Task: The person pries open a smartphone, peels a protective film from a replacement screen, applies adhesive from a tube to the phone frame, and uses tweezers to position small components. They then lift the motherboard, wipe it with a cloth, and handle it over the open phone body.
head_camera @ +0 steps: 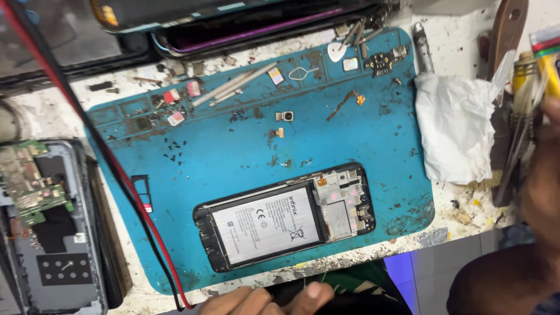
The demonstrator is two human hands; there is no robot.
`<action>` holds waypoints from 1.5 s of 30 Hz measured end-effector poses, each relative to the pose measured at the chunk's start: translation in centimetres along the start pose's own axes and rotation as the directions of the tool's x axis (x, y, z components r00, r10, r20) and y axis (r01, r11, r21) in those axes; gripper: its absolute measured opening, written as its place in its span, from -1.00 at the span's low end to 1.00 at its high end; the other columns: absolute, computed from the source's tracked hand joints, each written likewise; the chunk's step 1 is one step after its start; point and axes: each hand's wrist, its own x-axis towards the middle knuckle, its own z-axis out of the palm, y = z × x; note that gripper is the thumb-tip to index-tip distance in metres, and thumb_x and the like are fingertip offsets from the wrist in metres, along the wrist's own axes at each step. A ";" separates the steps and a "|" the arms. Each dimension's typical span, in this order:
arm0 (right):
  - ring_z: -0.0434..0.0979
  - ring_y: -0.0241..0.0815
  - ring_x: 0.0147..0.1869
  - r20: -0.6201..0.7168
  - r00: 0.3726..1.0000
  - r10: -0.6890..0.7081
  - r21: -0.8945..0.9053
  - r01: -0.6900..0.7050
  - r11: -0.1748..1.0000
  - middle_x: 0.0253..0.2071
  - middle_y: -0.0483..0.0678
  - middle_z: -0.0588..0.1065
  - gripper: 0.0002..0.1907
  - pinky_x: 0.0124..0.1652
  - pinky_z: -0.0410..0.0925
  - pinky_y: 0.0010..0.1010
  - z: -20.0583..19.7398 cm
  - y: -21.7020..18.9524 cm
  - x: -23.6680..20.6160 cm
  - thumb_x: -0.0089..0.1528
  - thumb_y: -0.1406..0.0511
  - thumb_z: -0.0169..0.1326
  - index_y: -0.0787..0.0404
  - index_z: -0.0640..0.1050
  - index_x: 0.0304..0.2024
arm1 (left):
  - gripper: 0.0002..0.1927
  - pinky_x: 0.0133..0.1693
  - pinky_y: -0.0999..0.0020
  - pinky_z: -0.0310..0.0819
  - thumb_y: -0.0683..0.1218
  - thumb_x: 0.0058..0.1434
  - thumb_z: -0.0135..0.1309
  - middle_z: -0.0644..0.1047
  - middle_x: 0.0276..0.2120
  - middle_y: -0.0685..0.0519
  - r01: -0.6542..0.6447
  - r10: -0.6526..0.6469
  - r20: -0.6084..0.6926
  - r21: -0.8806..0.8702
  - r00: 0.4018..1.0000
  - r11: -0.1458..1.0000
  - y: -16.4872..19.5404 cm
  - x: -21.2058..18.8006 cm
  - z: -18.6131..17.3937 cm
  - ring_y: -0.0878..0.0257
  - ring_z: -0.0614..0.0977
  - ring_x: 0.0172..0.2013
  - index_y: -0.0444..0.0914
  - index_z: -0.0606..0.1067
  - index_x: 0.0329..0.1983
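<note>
Stained white bench, worn blue repair mat (233,157) covering most of it, scattered with screws and small parts. One opened phone (286,217) lies near edge of mat, back off, white battery and bare board showing. A second gutted phone (49,227) sits left; one crumpled white tissue (455,125) right. My left hand (265,300) rests at near edge, fingers loosely curled, holding nothing. My right hand (545,175) is blurred by tools at right; can't tell its grip.

— What is the blue mat (233,169) like?
— Matt, rubbery, smeared with dark grime.
— And the opened phone (286,224)?
— Black plastic frame, pale paper-like battery label, dull metal shields at its right end.
— The white wad (458,128) on the right?
— Crumpled tissue, soft, on a chipped, stained tabletop (373,256).
</note>
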 end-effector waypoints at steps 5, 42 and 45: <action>0.51 -0.13 0.05 -0.030 0.958 0.285 0.562 -0.219 0.797 0.07 0.06 0.48 -0.82 0.10 0.41 -0.44 -2.3 -2.9 -3.0 0.56 0.56 -0.18 0.42 0.42 0.16 | -0.77 -0.38 0.41 0.61 -0.08 -0.04 0.30 0.51 -0.53 0.24 0.134 -0.150 -0.200 -0.093 0.968 0.987 -0.4 1.4 -3.8 0.35 0.65 -0.44 -0.10 0.43 -0.57; 0.43 0.00 -0.19 -0.542 0.770 -0.337 0.214 -0.261 -0.941 -0.17 0.08 0.49 -0.74 -0.17 0.29 -0.12 -11.2 -12.2 -2.5 0.49 0.23 -0.19 0.18 0.51 0.01 | 0.09 0.05 0.03 0.19 0.13 -0.19 0.50 0.47 0.20 -0.11 0.178 -0.209 0.138 0.206 0.968 0.962 -12.0 3.9 -33.2 -0.10 0.35 0.11 -0.16 0.25 0.41; 0.42 0.01 -0.21 -0.562 0.767 -0.310 0.238 -0.209 -0.948 -0.19 0.08 0.49 -0.72 -0.19 0.28 -0.09 -10.3 -10.6 -2.7 0.49 0.20 -0.19 0.16 0.52 0.00 | 0.06 0.10 0.07 0.11 0.13 -0.17 0.48 0.49 0.13 -0.05 0.277 -0.312 0.223 0.175 0.924 0.945 -12.2 5.3 -33.0 0.03 0.41 0.10 -0.10 0.27 0.41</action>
